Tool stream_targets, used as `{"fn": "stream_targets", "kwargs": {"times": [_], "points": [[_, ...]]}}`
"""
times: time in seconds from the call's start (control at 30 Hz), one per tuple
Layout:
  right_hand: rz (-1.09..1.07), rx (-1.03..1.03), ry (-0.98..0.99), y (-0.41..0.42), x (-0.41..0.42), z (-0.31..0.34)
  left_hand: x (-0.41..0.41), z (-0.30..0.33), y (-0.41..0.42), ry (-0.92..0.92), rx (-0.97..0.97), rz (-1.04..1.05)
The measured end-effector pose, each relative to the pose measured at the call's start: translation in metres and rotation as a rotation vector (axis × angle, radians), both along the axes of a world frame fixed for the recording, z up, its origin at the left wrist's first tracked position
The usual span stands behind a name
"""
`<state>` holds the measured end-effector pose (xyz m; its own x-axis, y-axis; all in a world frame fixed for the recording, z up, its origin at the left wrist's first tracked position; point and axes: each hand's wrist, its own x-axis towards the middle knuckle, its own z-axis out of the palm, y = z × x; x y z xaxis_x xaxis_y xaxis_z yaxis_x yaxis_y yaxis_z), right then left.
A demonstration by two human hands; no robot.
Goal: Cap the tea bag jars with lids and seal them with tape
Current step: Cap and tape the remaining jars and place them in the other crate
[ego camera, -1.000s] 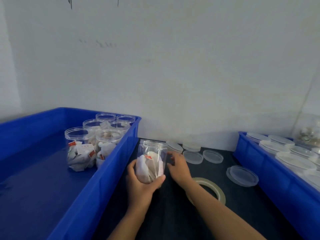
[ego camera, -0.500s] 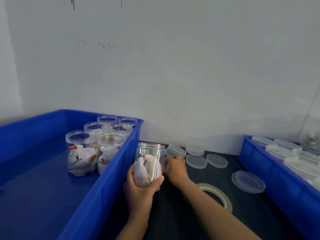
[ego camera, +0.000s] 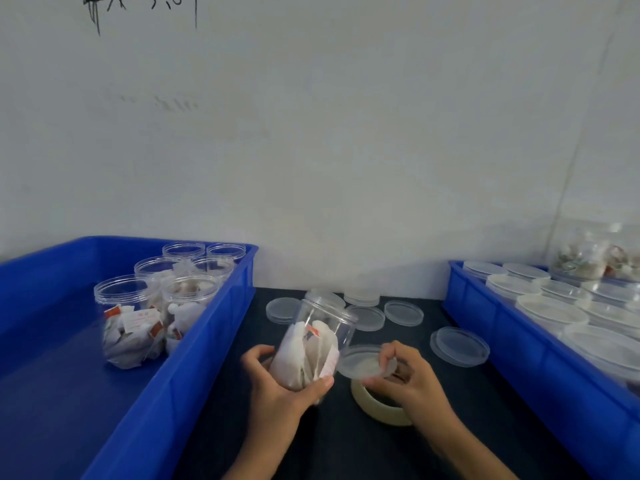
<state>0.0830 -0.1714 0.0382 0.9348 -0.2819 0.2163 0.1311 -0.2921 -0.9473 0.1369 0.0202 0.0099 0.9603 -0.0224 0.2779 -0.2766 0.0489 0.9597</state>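
Observation:
My left hand [ego camera: 277, 393] grips a clear jar [ego camera: 317, 344] of white tea bags low on its body; the jar tilts to the right and its mouth has no lid. Just right of it, my right hand [ego camera: 408, 379] pinches a translucent round lid [ego camera: 363, 362] by its edge, level with the jar's lower half. A roll of clear tape [ego camera: 377, 407] lies on the dark table under that hand. Several open jars of tea bags [ego camera: 135, 323] stand in the blue bin [ego camera: 194, 358] on the left.
Several loose lids [ego camera: 403, 312] lie on the dark table [ego camera: 346, 452] near the wall, one larger lid [ego camera: 460, 346] further right. A second blue bin [ego camera: 540, 372] at the right holds several lidded jars. The white wall stands close behind.
My right hand has picked up a lid and brought it toward me beside the jar. My left hand has tilted the jar to the right and drawn it nearer.

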Motion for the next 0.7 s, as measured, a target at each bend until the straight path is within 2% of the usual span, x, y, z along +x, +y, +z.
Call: {"fn": "stream_targets", "kwargs": {"times": [0.2,0.33,0.43,0.57,0.7], "points": [[0.112,0.335,-0.116,-0.008,-0.012,0.004,-0.008,0.006,0.0,0.028,-0.024,-0.106],[0.169,0.675,-0.125,-0.013,-0.006,0.002,-0.008,0.011,0.002,0.045,-0.076,-0.188],[0.195,0.782,-0.112,-0.014,-0.007,0.005,-0.008,0.013,0.001,0.054,-0.089,-0.267],[0.152,0.745,-0.119,-0.005,-0.008,0.013,-0.009,0.012,0.0,0.08,-0.111,-0.351],[0.083,0.39,-0.09,0.009,-0.006,0.018,-0.008,0.012,0.0,0.143,-0.163,-0.377]]}}
